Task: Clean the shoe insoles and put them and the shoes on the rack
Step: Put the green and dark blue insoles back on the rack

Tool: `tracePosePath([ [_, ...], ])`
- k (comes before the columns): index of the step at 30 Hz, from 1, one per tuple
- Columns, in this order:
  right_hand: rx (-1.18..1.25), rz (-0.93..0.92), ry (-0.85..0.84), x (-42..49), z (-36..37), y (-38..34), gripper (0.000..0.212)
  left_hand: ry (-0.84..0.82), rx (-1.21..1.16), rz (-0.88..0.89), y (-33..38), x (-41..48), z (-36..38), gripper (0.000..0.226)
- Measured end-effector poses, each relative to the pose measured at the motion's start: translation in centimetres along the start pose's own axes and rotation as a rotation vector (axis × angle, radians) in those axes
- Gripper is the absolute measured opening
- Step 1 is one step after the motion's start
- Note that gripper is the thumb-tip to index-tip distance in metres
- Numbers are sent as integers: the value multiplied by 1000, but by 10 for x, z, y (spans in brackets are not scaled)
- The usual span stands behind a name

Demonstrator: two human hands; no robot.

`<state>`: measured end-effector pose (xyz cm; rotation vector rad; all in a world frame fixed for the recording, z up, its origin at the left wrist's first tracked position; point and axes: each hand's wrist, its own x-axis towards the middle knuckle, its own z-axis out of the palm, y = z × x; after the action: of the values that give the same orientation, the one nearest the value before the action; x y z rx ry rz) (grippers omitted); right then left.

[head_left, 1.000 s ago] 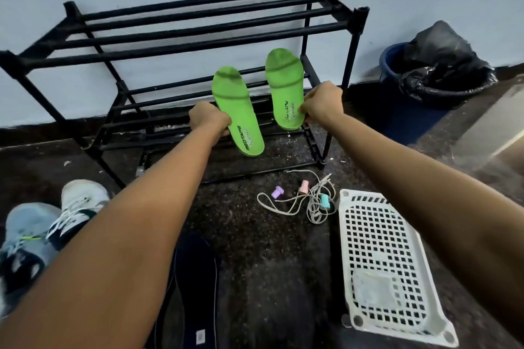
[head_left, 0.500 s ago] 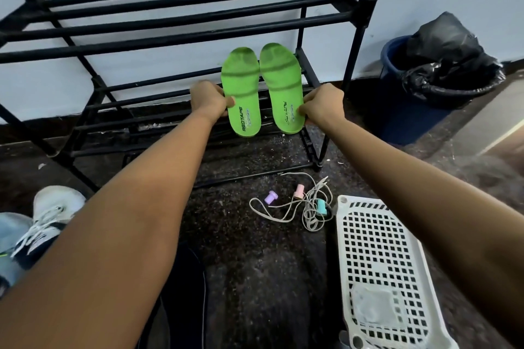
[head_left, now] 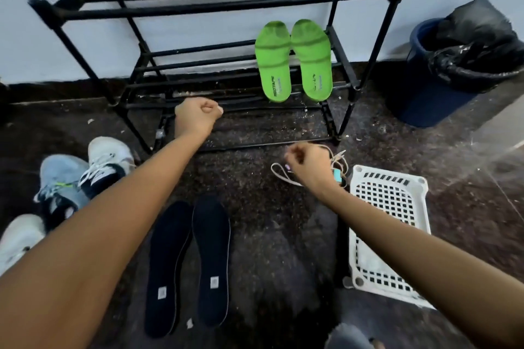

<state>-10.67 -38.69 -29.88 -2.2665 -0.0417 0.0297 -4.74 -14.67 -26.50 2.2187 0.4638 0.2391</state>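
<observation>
Release of the green insoles was noted: both hands, gripping them half a second earlier, had been drawn back toward the lower frame. The pair was left side by side on the middle shelf of the rack, centre right, toes toward the wall. The left hand was curled into a fist with nothing held; the right hand was blurred, fingers curled over a cord on the floor, so any grip could not be told. Black insoles at lower centre and shoes at lower left were judged not yet racked. "REDTAPE" was read on the frame-left green insole; other print and the black pair's white tags were illegible.
</observation>
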Motion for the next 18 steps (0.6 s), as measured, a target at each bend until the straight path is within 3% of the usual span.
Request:
tracePosePath([
  [4,-115,57,-310,-47,57,3,10,-113,131,-75,-64,-47,-19,18],
  [9,-258,122,-616,-103,107,6,24,-270,392,-322,-148,-111,-39,16],
  [14,-289,189,-737,-147,129,9,20,-309,525,-656,-198,-168,-45,53],
  [18,-191,281,-712,-174,145,11,24,-278,381,-876,-211,-197,-41,86],
])
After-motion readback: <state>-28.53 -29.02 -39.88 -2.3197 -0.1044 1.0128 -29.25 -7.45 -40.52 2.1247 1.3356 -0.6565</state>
